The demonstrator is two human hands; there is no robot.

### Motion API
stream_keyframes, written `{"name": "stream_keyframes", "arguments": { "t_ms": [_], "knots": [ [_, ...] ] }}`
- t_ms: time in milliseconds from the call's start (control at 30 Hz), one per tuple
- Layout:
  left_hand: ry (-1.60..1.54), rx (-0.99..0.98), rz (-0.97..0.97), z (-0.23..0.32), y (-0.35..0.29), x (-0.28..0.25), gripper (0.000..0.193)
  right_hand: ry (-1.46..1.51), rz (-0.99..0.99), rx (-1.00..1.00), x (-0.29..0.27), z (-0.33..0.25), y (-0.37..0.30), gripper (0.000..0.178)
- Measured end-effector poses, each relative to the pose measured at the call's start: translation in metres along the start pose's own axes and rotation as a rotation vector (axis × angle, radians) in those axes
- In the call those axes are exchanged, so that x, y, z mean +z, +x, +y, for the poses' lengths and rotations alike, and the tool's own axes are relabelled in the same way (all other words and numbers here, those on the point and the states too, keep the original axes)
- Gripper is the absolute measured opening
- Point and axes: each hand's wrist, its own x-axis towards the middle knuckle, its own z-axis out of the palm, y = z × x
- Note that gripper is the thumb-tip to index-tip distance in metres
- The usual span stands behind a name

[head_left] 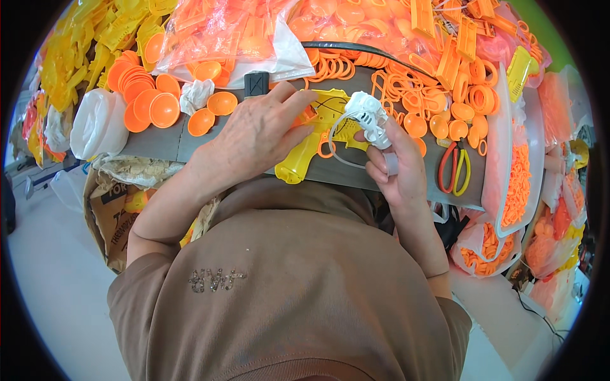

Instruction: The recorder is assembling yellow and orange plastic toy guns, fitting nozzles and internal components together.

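A white plastic mechanism [367, 115] with dark slots and a pale looped wire or tube is gripped in my right hand [403, 165], its fingers curled round the lower end. My left hand [264, 130] reaches over a yellow plastic shell [295, 162], thumb and index finger closing on a small orange part [307, 115]. That shell lies open on the grey bench, with thin dark wires inside its upper part. Beside it, near my right fingers, is an orange ring [326, 145]. My left hand partly covers the shell's left side.
Orange bowls [164, 110] and a white bag [98, 124] stand at left. Red-and-yellow-handled pliers [452, 168] lie right, before orange spoons and loops [438, 126]. A tub of small orange pieces [516, 184] borders the bench. Bagged orange parts [219, 32] are piled behind a black block [257, 84].
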Motion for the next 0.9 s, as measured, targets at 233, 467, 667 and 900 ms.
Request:
{"name": "stream_keyframes", "arguments": {
  "t_ms": [233, 467, 667, 900],
  "knots": [
    [-0.138, -0.05, -0.008, 0.012, 0.002, -0.012, 0.042, 0.065, 0.027, -0.026, -0.004, 0.007, 0.0, 0.033],
    [-0.115, -0.014, -0.051, 0.009, -0.002, -0.013, 0.034, -0.009, 0.031, -0.062, 0.005, 0.014, -0.003, 0.033],
    [-0.112, -0.032, -0.04, 0.012, -0.003, -0.013, 0.03, -0.229, 0.09, -0.086, 0.01, 0.014, -0.006, 0.033],
    [-0.187, -0.077, -0.047, 0.018, -0.003, -0.017, 0.033, -0.194, 0.094, -0.087, 0.008, 0.016, -0.005, 0.034]
  ]
}}
